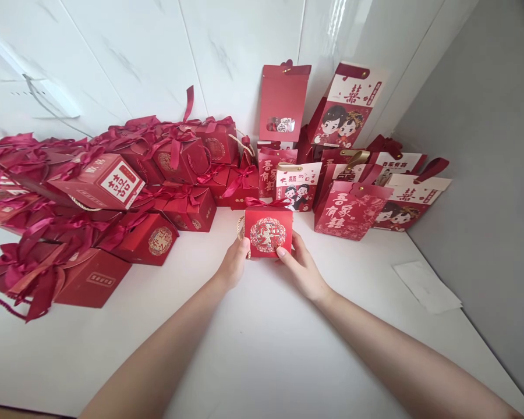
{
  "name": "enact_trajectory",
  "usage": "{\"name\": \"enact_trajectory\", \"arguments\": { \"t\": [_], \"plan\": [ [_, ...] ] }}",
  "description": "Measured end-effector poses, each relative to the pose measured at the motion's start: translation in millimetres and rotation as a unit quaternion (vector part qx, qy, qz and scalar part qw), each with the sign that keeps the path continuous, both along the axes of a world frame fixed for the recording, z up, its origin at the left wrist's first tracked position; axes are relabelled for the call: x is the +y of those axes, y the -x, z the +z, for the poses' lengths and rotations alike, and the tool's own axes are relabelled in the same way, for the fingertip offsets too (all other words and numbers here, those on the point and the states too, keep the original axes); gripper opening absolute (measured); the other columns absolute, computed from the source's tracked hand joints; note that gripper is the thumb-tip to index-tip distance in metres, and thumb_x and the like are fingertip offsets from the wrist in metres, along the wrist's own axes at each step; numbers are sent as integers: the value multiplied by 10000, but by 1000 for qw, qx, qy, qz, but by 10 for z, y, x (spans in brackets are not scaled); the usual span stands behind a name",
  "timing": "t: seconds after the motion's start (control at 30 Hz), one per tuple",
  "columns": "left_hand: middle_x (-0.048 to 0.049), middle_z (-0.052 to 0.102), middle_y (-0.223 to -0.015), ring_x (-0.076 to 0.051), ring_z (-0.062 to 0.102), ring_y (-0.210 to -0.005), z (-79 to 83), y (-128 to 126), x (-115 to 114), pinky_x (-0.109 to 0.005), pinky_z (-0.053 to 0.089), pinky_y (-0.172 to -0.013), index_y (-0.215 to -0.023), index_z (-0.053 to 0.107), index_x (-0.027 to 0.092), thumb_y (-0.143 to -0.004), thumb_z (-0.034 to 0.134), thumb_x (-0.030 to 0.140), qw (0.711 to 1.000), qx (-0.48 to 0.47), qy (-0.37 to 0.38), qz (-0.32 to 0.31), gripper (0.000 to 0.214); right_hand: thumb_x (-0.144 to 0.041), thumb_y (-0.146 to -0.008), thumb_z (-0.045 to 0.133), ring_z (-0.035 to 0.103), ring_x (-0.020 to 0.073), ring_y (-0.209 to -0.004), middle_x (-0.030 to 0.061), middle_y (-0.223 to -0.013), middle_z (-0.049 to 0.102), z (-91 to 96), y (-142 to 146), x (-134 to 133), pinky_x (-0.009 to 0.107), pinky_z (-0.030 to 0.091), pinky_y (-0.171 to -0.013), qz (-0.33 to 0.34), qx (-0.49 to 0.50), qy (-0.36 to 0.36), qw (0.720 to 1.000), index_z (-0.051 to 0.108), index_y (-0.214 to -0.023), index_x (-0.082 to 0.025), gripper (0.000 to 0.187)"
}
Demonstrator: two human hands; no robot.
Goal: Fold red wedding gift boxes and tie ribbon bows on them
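Head view: your left hand and right hand are both closed on one red box, center frame. Left pinches its lower left edge; right has the thumb on the front face, lower right, fingers behind. Can't tell if its base touches the table.

Step in hand, my read: two-handed steadying of the box, face toward you. Next move likely calls for even, light side pressure, square to the table, with the cord at left and ribbon on top kept free of your fingers.

Writing: gold medallion on the box looks like 乔迁之喜, last character partly under your right thumb. Lower left, near carton: small gold panel, too small to read. Right of frame, blank-looking paper. Further back, left, tilted carton: 囍 on white. Right of center, pink-red bag: 吾家有囍. Left of it, couple bag: 大囍的日子. Upper right, tall bag: 囍 over a cartoon couple. Window bag beside it: print behind the window unclear. No brand legible. Marbled wall behind.
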State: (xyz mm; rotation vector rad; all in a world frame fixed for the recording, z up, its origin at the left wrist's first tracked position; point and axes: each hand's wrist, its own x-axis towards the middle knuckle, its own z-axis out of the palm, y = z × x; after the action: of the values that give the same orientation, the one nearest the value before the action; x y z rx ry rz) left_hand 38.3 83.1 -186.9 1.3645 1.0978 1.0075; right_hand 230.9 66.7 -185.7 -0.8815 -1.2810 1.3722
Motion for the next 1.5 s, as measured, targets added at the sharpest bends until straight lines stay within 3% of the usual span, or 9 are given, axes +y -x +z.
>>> {"name": "enact_trajectory", "arguments": {
  "t": [0.5, 0.7, 0.77, 0.87, 0.97, 1.13, 1.27, 1.37, 1.5],
  "plan": [
    [-137, 644, -1293, -297, 633, -1088, 22, -17, -10, -404, 554, -832, -1415, 480, 204, -879, 360, 813, 1000, -8, 0, 15, 821, -528, -946, 624, 565, 272, -1240, 80, -1526, 433, -5, -8, 8, 437, 541, -982, 4, -3, -2, 1000, 389, -1475, -278, 630],
    [-155, 709, -1157, -328, 661, -1042, 97, -19, 18, -408, 543, -798, -1372, 537, 178, -800, 445, 859, 994, -98, 45, 32, 894, -561, -984, 537, 533, 304, -1283, 85, -1560, 382, -18, -49, -33, 434, 549, -903, 31, -6, -36, 999, 281, -1567, -296, 690],
    [-170, 722, -1106, -323, 687, -973, 153, -16, 15, -399, 536, -795, -1322, 582, 141, -778, 456, 869, 978, -177, 108, -9, 917, -547, -988, 542, 586, 284, -1207, 98, -1527, 414, -9, -45, -73, 455, 532, -945, 32, 10, -63, 997, 234, -1579, -305, 710],
    [-194, 715, -1112, -324, 700, -942, 220, -6, -7, -401, 523, -812, -1330, 583, 113, -787, 362, 893, 925, -294, 216, -104, 976, -493, -986, 578, 627, 239, -1069, 98, -1442, 483, 29, -21, -128, 469, 518, -980, 32, 27, -93, 995, 140, -1594, -342, 765],
    [-210, 701, -1159, -333, 703, -939, 231, 18, -22, -426, 493, -870, -1398, 527, 109, -800, 342, 887, 897, -330, 241, -170, 999, -436, -981, 608, 624, 195, -934, 80, -1453, 456, 59, -2, -138, 438, 556, -899, 33, 33, -86, 995, 77, -1592, -413, 810],
    [-197, 694, -1175, -308, 702, -874, 223, 47, -9, -413, 461, -886, -1421, 498, 117, -853, 279, 816, 873, -355, 279, -185, 927, -437, -974, 619, 627, 172, -854, 76, -1521, 388, 55, -7, -99, 450, 568, -883, 40, 19, -64, 997, 75, -1589, -442, 821],
    [-175, 701, -1108, -281, 674, -801, 275, 15, -11, -386, 466, -816, -1339, 569, 125, -861, 259, 767, 874, -351, 300, -150, 858, -414, -968, 633, 648, 178, -851, 83, -1502, 417, 74, -7, -104, 469, 569, -894, 45, 11, -55, 997, 86, -1594, -428, 832],
    [-139, 698, -939, -245, 616, -702, 316, -16, -15, -384, 470, -772, -1244, 631, 143, -850, 276, 765, 886, -337, 294, -122, 818, -404, -964, 642, 670, 205, -905, 74, -1500, 417, 104, 2, -120, 486, 580, -898, 59, 24, -41, 997, 110, -1591, -438, 823],
    [-105, 648, -796, -214, 521, -592, 348, -46, -19, -418, 478, -766, -1260, 632, 159, -836, 241, 780, 901, -309, 285, -111, 847, -416, -960, 646, 667, 226, -972, 75, -1511, 398, 107, 3, -128, 486, 605, -880, 80, 47, -37, 995, 122, -1589, -437, 819]
  ]
}}
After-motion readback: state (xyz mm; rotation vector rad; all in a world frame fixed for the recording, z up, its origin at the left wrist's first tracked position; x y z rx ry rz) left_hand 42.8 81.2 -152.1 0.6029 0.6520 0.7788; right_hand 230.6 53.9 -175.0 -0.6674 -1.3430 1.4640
